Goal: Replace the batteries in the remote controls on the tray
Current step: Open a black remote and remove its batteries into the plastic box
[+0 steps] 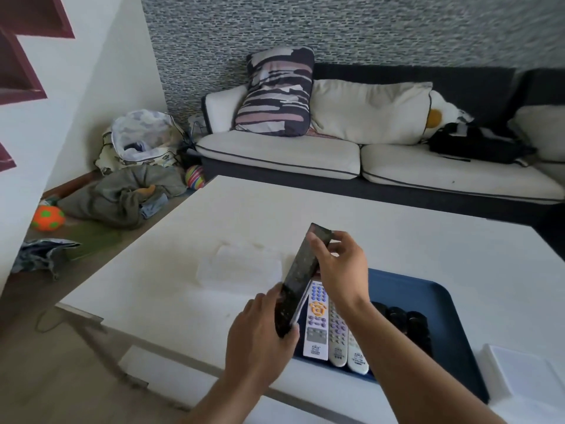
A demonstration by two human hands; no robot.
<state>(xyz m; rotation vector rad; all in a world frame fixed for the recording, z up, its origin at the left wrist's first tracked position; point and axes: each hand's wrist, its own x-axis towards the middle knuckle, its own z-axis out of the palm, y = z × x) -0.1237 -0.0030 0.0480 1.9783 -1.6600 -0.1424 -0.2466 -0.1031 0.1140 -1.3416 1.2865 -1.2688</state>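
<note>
A long black remote control point(301, 272) is held tilted in the air above the left end of the blue tray point(428, 296). My left hand point(260, 338) grips its near, lower end. My right hand point(342, 267) pinches its far, upper end. On the tray lie a white remote with orange and purple buttons point(316, 322), and two more white remotes point(337, 335) point(356, 351) beside it. A cluster of dark round objects point(406, 324) sits further right on the tray, too dark to identify.
A white table point(428, 246) carries the tray, a white folded cloth point(241, 263) at its left and a white box point(526, 377) at the near right. A sofa with cushions point(275, 157) stands behind. Clothes, bags and balls point(49, 217) lie on the floor to the left.
</note>
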